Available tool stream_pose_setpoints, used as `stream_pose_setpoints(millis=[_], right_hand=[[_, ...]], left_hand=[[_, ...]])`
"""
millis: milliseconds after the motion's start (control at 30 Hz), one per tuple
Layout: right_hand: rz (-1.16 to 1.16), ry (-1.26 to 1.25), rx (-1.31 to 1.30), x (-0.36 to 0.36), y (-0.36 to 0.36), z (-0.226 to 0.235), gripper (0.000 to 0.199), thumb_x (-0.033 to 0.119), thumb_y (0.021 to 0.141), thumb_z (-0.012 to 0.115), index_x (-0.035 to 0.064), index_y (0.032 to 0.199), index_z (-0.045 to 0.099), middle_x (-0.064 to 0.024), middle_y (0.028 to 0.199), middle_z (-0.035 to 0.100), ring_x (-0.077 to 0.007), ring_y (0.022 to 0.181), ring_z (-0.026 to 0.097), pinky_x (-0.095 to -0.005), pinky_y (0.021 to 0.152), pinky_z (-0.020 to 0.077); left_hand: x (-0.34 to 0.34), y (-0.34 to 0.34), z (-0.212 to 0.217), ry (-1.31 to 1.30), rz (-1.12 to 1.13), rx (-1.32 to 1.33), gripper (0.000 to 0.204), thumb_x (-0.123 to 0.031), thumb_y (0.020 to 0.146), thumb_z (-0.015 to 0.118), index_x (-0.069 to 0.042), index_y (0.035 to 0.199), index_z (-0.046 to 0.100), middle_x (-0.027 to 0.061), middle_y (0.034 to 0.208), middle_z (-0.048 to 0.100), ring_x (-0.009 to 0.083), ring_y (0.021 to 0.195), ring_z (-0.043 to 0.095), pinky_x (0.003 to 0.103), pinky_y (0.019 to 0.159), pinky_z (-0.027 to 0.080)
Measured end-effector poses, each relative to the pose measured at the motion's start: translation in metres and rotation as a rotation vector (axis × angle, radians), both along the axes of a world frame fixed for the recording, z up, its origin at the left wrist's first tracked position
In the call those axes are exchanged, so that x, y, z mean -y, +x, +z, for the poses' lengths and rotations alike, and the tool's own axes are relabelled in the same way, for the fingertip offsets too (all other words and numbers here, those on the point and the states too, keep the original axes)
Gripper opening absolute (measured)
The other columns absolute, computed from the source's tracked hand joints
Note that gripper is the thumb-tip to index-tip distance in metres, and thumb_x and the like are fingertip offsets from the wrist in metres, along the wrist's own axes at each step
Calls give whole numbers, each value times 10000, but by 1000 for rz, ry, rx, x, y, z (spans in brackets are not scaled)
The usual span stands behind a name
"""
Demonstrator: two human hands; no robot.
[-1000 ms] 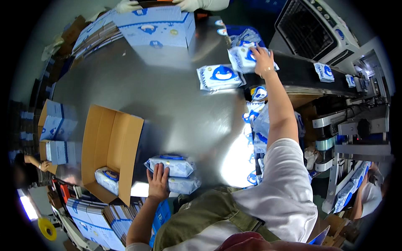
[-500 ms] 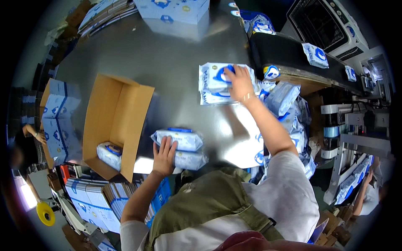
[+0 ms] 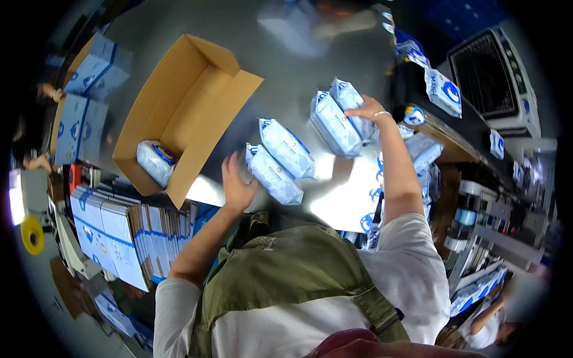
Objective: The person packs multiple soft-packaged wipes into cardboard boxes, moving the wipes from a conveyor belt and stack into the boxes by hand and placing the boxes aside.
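Note:
My left hand [image 3: 239,185] is open, fingers apart, at the near left side of a pair of wipes packs. That pair is a nearer pack [image 3: 274,174] and a farther pack [image 3: 287,148], lying side by side on the metal table. To their right, a second pair stands on edge: a left pack [image 3: 336,125] and a right pack [image 3: 352,98]. My right hand [image 3: 367,110] grips the right pack from its outer side, some fingers hidden behind it. An open cardboard carton [image 3: 218,113] on my left holds one wipes pack [image 3: 155,162] in its near end.
A conveyor [image 3: 412,80] on the right carries a wipes pack [image 3: 443,92]. Loose packs [image 3: 422,149] are heaped beside my right arm. Flattened cartons [image 3: 113,227] are stacked at lower left, and printed cartons [image 3: 77,128] stand beyond the open one. Across the table another pack [image 3: 292,27] is blurred.
The right-hand packs have gone from lying flat to standing on edge, nearer the other pair. My left hand has come off its packs to their side. The view has turned.

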State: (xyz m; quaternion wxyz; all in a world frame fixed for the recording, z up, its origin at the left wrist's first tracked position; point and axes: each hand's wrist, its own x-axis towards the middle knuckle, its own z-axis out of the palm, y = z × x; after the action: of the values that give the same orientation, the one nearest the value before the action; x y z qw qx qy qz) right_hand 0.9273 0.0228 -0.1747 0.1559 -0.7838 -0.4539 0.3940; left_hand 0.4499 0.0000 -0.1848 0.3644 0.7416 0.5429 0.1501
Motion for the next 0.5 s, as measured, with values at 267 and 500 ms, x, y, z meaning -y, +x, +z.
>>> stream_pose_setpoints(millis=[267, 500], right_hand=[[-326, 18, -877, 12, -105, -14, 679, 227, 653, 773, -46, 1212, 502, -161, 1068, 610, -253, 963, 598, -332, 863, 466], [-446, 435, -977, 58, -72, 11, 632, 192, 679, 629, -62, 1235, 468, -172, 1125, 581, -284, 1001, 581, -383, 908, 449]], left_hand=[[18, 28, 39, -1098, 717, 790, 669, -344, 781, 664, 3, 1288, 400, 162, 1179, 544, 305, 1022, 567, 444, 887, 461], [37, 4, 82, -567, 433, 906, 728, -313, 701, 766, 49, 1250, 452, 139, 1140, 579, 226, 1040, 551, 342, 933, 412]])
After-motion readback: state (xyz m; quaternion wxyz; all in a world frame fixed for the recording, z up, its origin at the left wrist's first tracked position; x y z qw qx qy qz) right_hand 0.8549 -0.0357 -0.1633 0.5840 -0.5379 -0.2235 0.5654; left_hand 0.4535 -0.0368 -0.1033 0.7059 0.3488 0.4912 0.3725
